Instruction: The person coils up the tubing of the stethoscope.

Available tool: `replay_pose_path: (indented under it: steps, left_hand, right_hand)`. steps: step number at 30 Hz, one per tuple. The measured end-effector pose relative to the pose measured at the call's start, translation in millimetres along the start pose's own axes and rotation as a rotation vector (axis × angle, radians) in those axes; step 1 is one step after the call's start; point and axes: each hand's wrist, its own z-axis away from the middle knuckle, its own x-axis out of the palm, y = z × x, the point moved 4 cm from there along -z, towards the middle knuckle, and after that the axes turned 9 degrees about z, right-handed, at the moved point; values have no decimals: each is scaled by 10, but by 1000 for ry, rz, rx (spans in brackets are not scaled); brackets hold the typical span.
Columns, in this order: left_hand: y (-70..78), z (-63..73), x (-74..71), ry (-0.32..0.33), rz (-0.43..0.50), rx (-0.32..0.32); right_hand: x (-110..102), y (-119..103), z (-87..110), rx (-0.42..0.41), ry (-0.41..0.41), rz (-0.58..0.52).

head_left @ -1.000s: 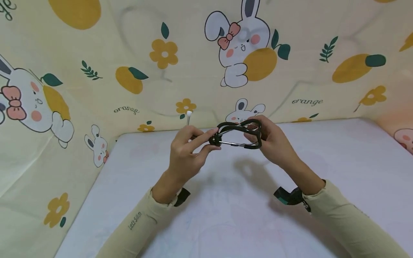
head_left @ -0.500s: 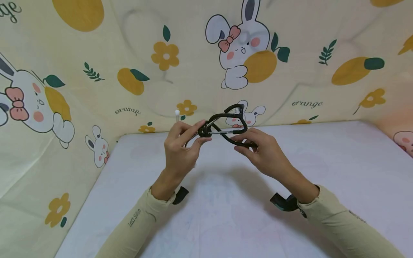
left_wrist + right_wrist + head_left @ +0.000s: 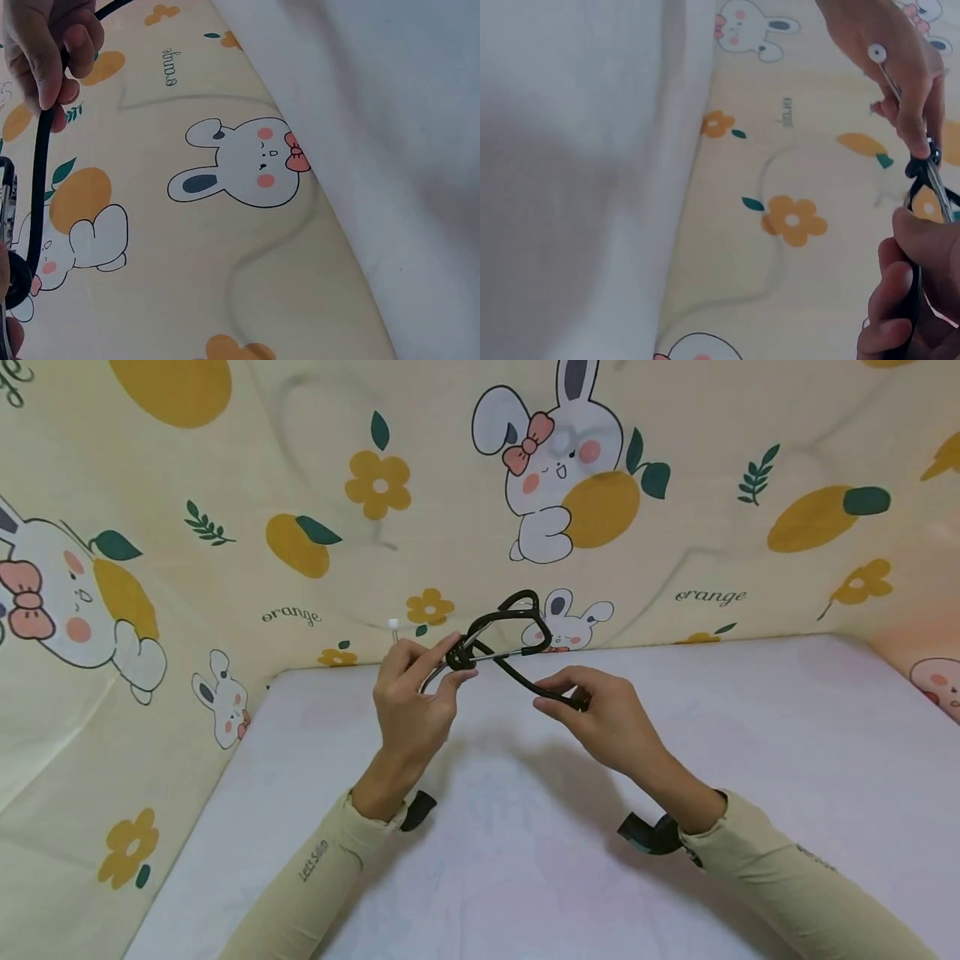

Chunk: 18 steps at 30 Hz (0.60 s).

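A stethoscope with black tubing [image 3: 542,631] is held up in both hands, its tubing bent in loops and gathered in a dark wrapped bundle [image 3: 460,653] around the thin metal tubes. My left hand [image 3: 416,702] pinches that bundle between thumb and fingers. Behind its knuckles sticks up a white ear tip [image 3: 393,624]. To the right, my right hand [image 3: 600,710] pinches a stretch of black tube that slants down from the bundle. In the left wrist view the tube [image 3: 39,172] runs taut into the right hand's fingers. The chest piece cannot be made out.
Below the hands lies a white-covered table [image 3: 487,860]. A cream cloth [image 3: 442,460] printed with rabbits, oranges and flowers hangs behind it and along the left side. Dark wrist mounts [image 3: 651,835] sit at both sleeve cuffs.
The right hand has moved down and left, drawing a stretch of tube away from the looped coil. The left hand has shifted slightly left and up with the bundle, loops tilting upward.
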Motion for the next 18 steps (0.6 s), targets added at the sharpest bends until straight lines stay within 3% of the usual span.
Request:
replay_pose_path:
  steps: [6, 18]
  left_hand:
    - [-71, 9, -4, 26, -16, -37]
    - [-165, 48, 15, -13, -108, -107]
  right_hand:
    - [79, -47, 38, -43, -3, 53]
    - [181, -337, 244, -370, 122, 125]
